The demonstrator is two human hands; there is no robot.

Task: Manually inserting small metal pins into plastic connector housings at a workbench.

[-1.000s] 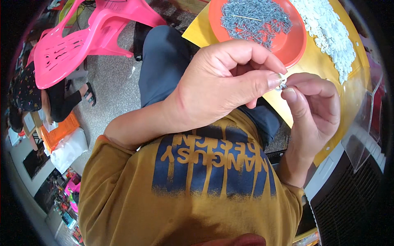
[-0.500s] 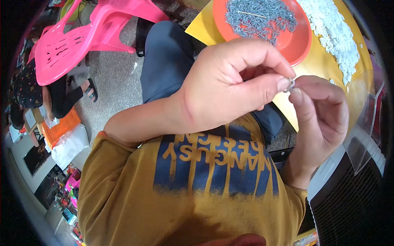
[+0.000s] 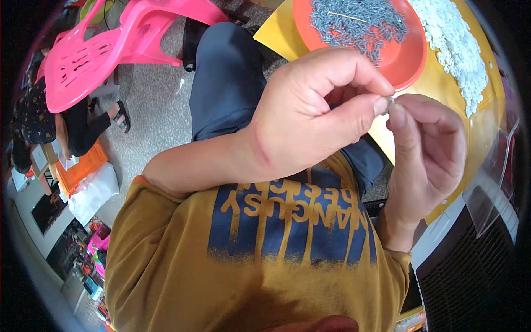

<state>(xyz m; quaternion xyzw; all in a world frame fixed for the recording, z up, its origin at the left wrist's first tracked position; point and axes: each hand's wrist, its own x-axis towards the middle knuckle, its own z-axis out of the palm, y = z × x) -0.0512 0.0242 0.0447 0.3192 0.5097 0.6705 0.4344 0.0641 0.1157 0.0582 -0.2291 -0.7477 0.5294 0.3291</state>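
Note:
My left hand [image 3: 315, 113] and my right hand [image 3: 428, 152] meet fingertip to fingertip above my lap, pinching a tiny pale metal part [image 3: 389, 103] between them. The part is mostly hidden by my thumbs and forefingers. Just beyond the hands sits an orange round tray [image 3: 406, 61] heaped with several small grey metal pieces [image 3: 357, 22]. To its right, a pile of small white plastic parts [image 3: 456, 39] lies on the yellow tabletop [image 3: 442, 88].
A pink plastic chair [image 3: 105, 50] stands at the upper left, with another person's leg and sandal [image 3: 97, 127] beside it. A clear plastic bag [image 3: 492, 177] hangs off the table's right edge above a dark grille [image 3: 470, 276]. Boxes and packages crowd the lower left floor.
Both hands have drifted slightly down and to the right together, still pinching the small part. The view has shifted so the tray sits higher in the picture.

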